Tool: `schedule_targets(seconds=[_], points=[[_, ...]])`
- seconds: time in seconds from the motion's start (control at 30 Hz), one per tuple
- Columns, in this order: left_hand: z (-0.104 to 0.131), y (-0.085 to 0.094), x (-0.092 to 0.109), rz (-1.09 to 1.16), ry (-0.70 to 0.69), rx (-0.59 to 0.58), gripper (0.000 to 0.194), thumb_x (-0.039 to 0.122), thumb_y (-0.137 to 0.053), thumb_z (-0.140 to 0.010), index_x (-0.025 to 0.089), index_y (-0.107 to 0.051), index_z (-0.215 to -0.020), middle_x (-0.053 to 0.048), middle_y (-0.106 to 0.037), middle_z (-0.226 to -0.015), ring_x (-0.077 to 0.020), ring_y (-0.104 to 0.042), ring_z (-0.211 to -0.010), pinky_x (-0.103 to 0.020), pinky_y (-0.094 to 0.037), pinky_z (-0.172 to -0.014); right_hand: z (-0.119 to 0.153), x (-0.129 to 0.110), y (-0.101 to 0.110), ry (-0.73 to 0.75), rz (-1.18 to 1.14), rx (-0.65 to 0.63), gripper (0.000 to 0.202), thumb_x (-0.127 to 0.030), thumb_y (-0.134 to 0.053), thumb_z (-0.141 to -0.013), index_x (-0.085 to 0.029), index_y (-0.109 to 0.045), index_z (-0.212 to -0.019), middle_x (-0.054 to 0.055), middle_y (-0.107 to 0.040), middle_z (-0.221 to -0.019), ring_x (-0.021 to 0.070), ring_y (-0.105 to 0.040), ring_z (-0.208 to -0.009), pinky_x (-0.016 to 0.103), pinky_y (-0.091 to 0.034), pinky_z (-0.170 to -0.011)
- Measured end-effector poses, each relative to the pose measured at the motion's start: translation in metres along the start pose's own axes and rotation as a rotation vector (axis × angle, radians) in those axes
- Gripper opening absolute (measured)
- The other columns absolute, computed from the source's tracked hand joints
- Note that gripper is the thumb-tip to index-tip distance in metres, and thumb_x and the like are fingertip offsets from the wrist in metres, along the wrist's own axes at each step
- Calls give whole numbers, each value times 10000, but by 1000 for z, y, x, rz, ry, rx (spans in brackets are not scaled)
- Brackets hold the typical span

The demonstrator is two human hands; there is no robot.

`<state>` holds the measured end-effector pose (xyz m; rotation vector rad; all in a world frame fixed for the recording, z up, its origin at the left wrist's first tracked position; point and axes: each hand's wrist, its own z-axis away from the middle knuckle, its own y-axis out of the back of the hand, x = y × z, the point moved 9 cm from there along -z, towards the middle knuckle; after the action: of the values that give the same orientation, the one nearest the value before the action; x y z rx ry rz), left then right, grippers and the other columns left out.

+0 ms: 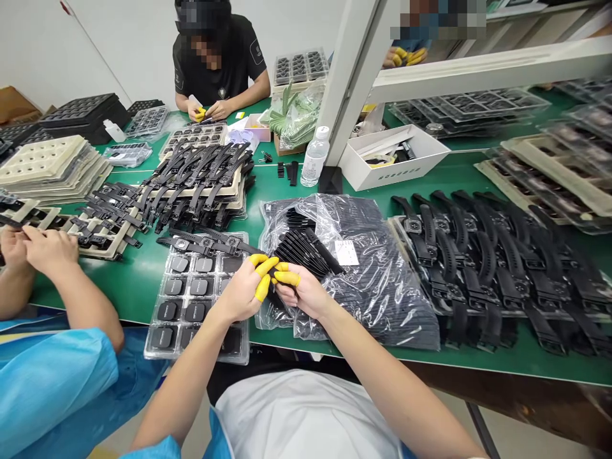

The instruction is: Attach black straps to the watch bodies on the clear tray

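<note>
My left hand [246, 287] and my right hand [306, 290] meet above the table's front, yellow cots on several fingertips. Both are closed around a black watch strap [273, 273], mostly covered by the fingers; whether a watch case is attached I cannot tell. Below and left of them lies a clear plastic tray [149, 347] of square black watch cases [196, 312], with strapped watches [206, 243] across its far row. Right behind my hands, a clear bag [368, 280] holds many black straps, and a loose stack of straps [306, 248] lies at its opening.
Strapped watches [459, 255] cover trays at right; more watches [201, 178] are piled at left. A water bottle [314, 159] and white box [392, 159] stand behind the bag. A co-worker's hands [48, 245] work at left; another person [220, 64] sits opposite.
</note>
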<state>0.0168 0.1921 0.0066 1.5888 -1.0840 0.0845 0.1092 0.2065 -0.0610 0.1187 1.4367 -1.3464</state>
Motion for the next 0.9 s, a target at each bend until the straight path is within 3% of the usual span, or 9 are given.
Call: schedule_targets(seconds=[0.23, 0.4, 0.5, 0.57, 0.67, 0.77, 0.9], points=[[-1, -4, 0, -220, -20, -16, 450, 212, -447, -1007, 143, -558, -1437, -191, -610, -1227, -329, -578, -1174, -557, -542, -1038, -1, 4, 1, -19, 52, 10, 306, -418, -756, -824, -207, -535, -844, -122, -421, -449, 49, -262, -362, 173, -205, -371], [-2, 0, 0, -15, 7, -41, 463, 200, -421, -1028, 202, -514, -1481, -157, -607, -1282, -277, -610, -1194, -466, -557, -1048, -2, 4, 1, 4, 97, -10, 326, -456, -732, -854, -220, -509, -832, -120, -432, -461, 55, -280, -357, 182, -214, -367], [-3, 5, 3, 79, 29, -45, 502, 218, -472, -1026, 225, -466, -1528, -149, -599, -1349, -260, -623, -1246, -427, -546, -1082, -1, -7, 0, 133, 174, 19, 369, -532, -717, -871, -228, -508, -851, -112, -461, -476, 69, -332, -364, 202, -259, -381], [-3, 14, 2, 58, 55, -38, 521, 195, -477, -1015, 247, -469, -1533, -138, -607, -1387, -258, -635, -1259, -409, -552, -1076, 0, -14, -1, 214, 271, 51, 391, -556, -743, -851, -226, -542, -917, -108, -488, -498, 80, -368, -381, 217, -286, -399], [0, 42, -11, -93, 144, -32, 503, 190, -473, -1008, 266, -517, -1503, -116, -664, -1358, -257, -688, -1177, -394, -582, -1012, 0, -13, -4, 211, 397, 69, 397, -553, -748, -847, -226, -573, -988, -102, -494, -530, 92, -390, -402, 235, -297, -418], [4, 68, -22, -264, 197, -113, 404, 274, -529, -1006, 258, -610, -1402, -91, -739, -1222, -253, -731, -1046, -359, -603, -913, -2, -11, -9, 204, 517, 35, 320, -522, -682, -900, -220, -604, -973, -84, -487, -556, 104, -415, -442, 246, -318, -448], [4, 76, -14, -394, 145, -239, 257, 309, -546, -1008, 248, -698, -1206, -76, -752, -1046, -229, -741, -886, -300, -589, -787, -2, -8, -12, 209, 590, -18, 271, -477, -625, -938, -207, -627, -932, -58, -501, -606, 112, -441, -501, 248, -342, -489]])
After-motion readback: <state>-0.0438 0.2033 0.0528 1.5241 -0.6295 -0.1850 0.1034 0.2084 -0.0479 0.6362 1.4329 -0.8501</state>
